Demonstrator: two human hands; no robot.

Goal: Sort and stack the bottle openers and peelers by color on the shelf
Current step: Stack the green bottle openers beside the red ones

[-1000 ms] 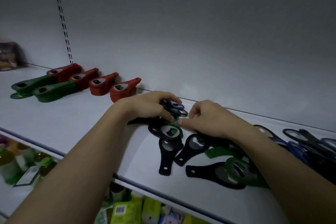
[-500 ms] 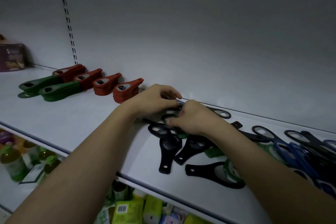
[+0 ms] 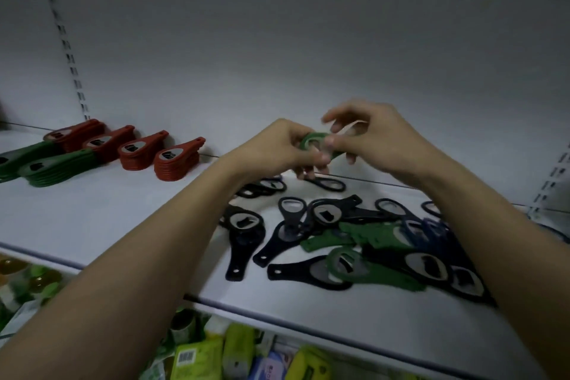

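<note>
Both hands are now lifted clear of the shelf (image 3: 92, 219), where half a second ago they were pressing down among the loose openers; a green opener (image 3: 313, 140) has come up with them and the view is tilting slightly higher.

Left hand (image 3: 282, 149) is curling its fingers and thumb around the green opener's ring end. Right hand (image 3: 374, 139) is pinching the same opener from the 3 o'clock side with thumb and forefinger, its other fingers spreading loosely above. Motion blur is softening the fingertips, so the exact contact points are unclear. A pale strip is showing by the right fingers; what it is I cannot tell.

Held above the shelf, near its back wall, the green opener is lying with its long axis running roughly from 10 o'clock to 4 o'clock, ring end toward 10 o'clock, the handle end hiding behind the fingers.

Below the hands, the unsorted pile (image 3: 354, 241) of black, dark blue and green openers is sprawling across the shelf toward 4 o'clock, handles pointing many ways. At 9 o'clock, red stacks (image 3: 175, 160) are sitting in a row along the back wall, handles pointing up toward 1 o'clock, with green stacks (image 3: 52, 166) just beside them at the far left. Packaged goods (image 3: 216, 355) are showing on the lower shelf.
</note>
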